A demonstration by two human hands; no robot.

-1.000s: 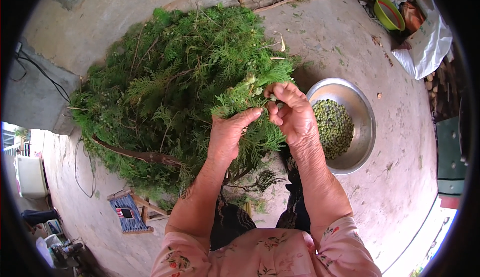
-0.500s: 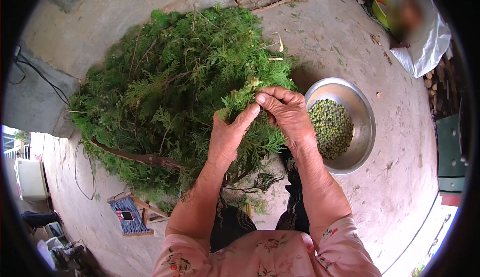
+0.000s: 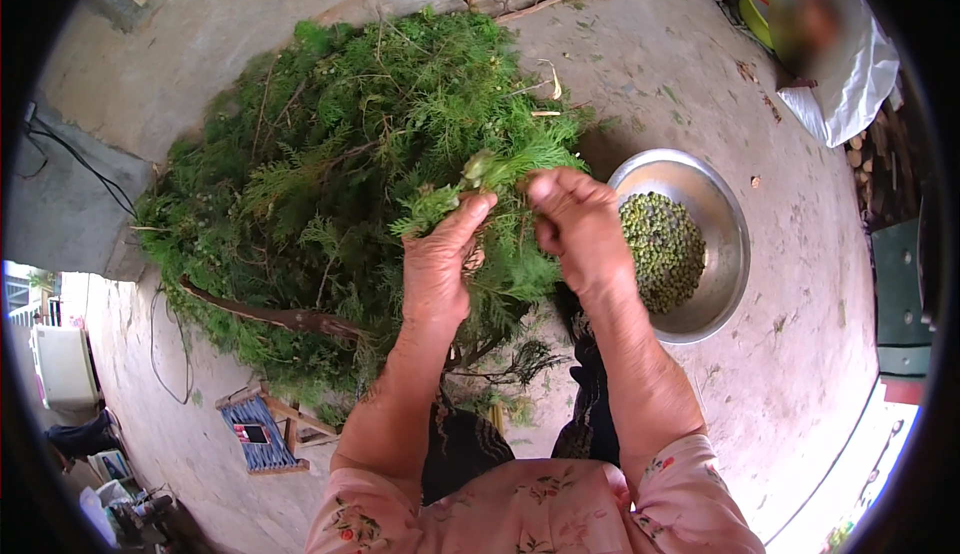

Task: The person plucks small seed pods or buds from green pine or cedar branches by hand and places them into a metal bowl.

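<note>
Over branch pile [image 3: 270,169], L hand [image 3: 438,269] holds sprig [image 3: 430,204], R hand [image 3: 585,232] v. close

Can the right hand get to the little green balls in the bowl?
Probably yes: the right hand is just left of the metal bowl, and nothing seems to cover the little green balls.

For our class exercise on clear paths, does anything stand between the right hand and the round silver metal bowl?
Nothing visible does: the round silver metal bowl sits uncovered on the pale concrete floor, to the right of the bare right hand.
</note>
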